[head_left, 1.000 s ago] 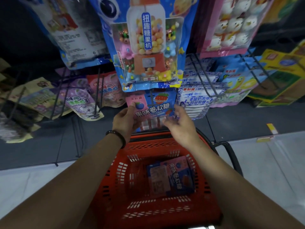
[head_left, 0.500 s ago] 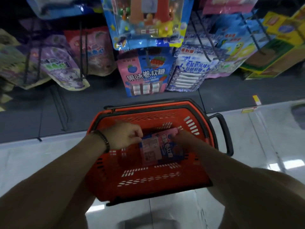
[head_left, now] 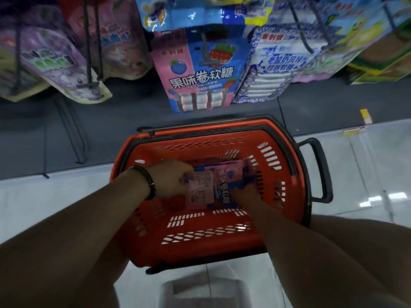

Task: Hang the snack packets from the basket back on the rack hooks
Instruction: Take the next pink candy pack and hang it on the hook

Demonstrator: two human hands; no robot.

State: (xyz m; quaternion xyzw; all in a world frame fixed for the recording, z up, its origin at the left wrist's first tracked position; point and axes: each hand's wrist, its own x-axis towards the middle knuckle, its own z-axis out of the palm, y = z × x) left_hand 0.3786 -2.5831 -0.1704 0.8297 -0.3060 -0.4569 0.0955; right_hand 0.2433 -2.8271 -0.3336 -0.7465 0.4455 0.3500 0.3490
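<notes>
You were in a dim shop aisle, on a pale tiled floor [head_left: 44, 196], with a rack of hanging sweets rising beyond the red basket [head_left: 222, 138]. Beyond the basket and to its left, purple packets [head_left: 55, 63] drooped from dark wire hooks.

Your left hand [head_left: 171, 178], a dark bracelet [head_left: 146, 181] at its wrist, was down inside the basket, fingers curled and pinching the left edge of the snack packet [head_left: 222, 185]. That packet lay flat on the basket's bottom, toward its far wall. It was a glossy pink-and-blue pouch with white lettering running down the blue half and a pale printed panel on the pink half. It looked thin, light and slippery.

Straight beyond the basket, a matching packet [head_left: 200, 72] hung on a rack hook [head_left: 205, 52], showing a blueberry, a strawberry and a window of rolled sweets.

Your right hand [head_left: 246, 192] met the snack packet's near right corner. In that gloom I could not tell whether its fingers wrapped round it or only rested against it. Beyond the basket to its right, blue-and-white packets [head_left: 273, 70] crowded neighbouring hooks.

My reading: you were at the pickup, with the hanging not yet done. The next move would call for lifting the pouch clear of the basket's walls and turning it upright. You would then need to find the hole at its top, so that it threads onto the hook in front of its twin.
</notes>
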